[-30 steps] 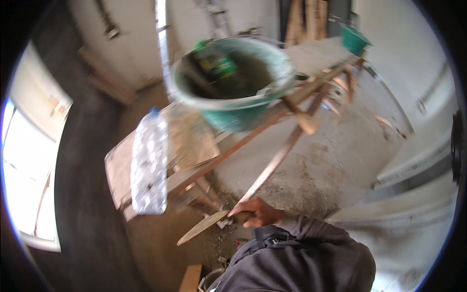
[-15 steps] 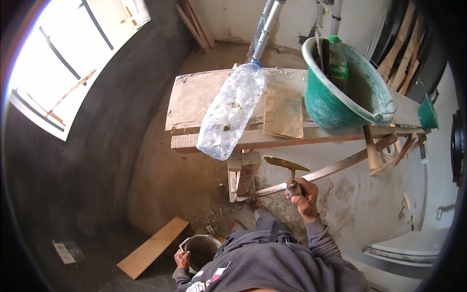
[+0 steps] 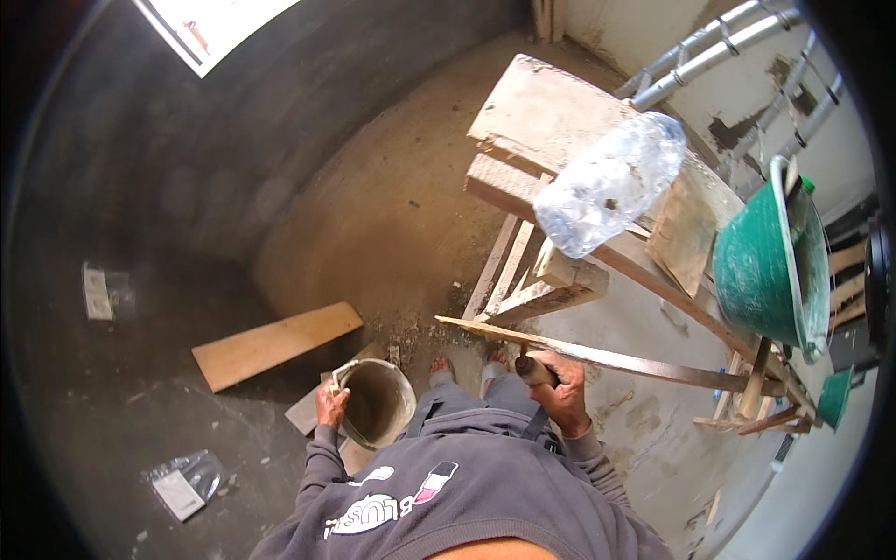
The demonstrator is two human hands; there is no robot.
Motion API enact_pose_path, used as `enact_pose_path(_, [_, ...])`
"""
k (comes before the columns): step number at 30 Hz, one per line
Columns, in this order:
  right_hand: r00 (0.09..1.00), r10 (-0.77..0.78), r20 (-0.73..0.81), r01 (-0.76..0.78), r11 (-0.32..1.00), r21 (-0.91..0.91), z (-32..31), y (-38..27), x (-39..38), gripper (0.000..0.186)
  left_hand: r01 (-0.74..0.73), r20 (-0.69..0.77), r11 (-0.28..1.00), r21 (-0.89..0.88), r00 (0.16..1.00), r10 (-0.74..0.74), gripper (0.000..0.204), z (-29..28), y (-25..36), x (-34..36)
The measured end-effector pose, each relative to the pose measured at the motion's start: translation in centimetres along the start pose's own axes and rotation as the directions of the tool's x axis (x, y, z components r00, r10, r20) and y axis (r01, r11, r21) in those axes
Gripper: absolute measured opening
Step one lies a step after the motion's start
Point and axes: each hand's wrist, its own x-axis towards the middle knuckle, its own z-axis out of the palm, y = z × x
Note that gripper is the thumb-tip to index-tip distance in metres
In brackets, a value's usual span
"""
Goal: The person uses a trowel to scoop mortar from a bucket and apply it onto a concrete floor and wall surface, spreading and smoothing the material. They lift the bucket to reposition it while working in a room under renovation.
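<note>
At lower left, my left hand [image 3: 330, 405] is closed on the rim of a grey bucket [image 3: 407, 394], beside its handle end. The bucket tilts at my left leg; its inside looks grey, and I cannot make out how much it contains. My right hand [image 3: 566, 392] is wrapped round the handle of a trowel [image 3: 476, 328] in front of my waist. Its thin, mortar-coloured blade points left, seen nearly edge-on, above my feet and apart from the bucket.
A wooden bench [image 3: 551, 103] at upper right bears a clear plastic bottle [image 3: 611, 182], a flat board [image 3: 684, 233] and a green tub [image 3: 761, 266]. On the floor at left lie a plank [image 3: 275, 347] and plastic packets [image 3: 182, 490]. A dark wall [image 3: 187, 159] curves behind.
My view has turned left, so the bench sits farther right. The bucket and left hand have come up into fuller view. The trowel has lowered, its blade now nearly edge-on.
</note>
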Motion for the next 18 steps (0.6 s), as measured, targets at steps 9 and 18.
enact_pose_path(9, [0.987, 0.109, 0.121, -0.106, 0.994, -0.031, 3.7, 0.3, 2.7, 0.043, 0.029, -0.140, 0.999, 0.024, 0.990, -0.025, 0.028, -1.0, -2.0, -2.4])
enact_pose_path(18, [0.986, -0.137, 0.090, 0.160, 0.920, -0.358, 6.1, 2.4, 8.7, 0.035, 0.113, -0.249, 0.993, 0.019, 0.963, -0.105, 0.034, -2.2, -2.3, -4.5])
